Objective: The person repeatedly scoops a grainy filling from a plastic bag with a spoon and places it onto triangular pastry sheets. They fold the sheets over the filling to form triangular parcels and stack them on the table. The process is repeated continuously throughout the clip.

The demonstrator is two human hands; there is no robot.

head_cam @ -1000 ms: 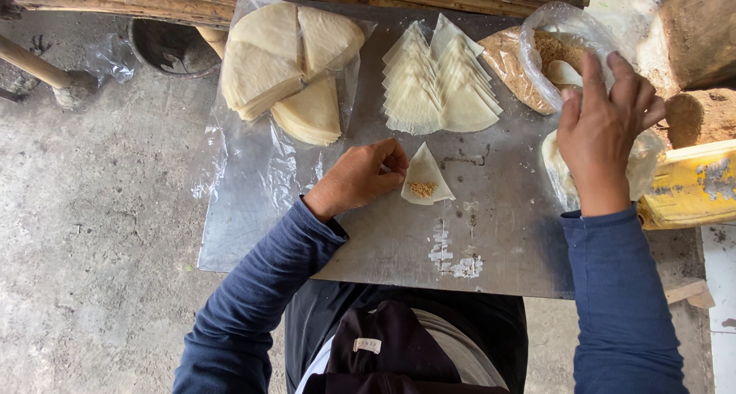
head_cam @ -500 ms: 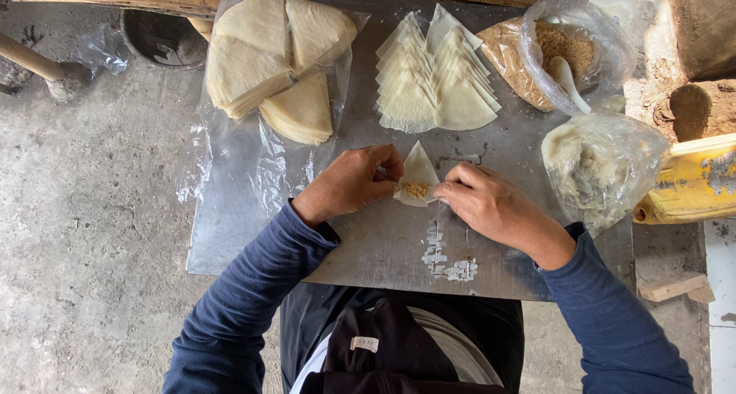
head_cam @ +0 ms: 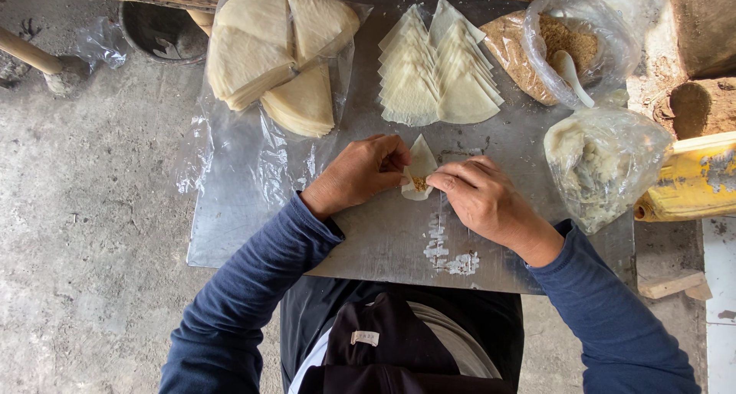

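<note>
Folding is judged to be in hand: a filled triangular wrapper [head_cam: 418, 168] on the metal worktop [head_cam: 383, 241] is pinched between the closed fingers of the left hand [head_cam: 360, 172] and right hand [head_cam: 483, 198], so a careful tuck over the filling seems called for.

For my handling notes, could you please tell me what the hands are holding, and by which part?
Both hands pinch one triangular dough wrapper with brown filling on the metal sheet: the left hand at its left edge, the right hand at its lower right edge.
</note>
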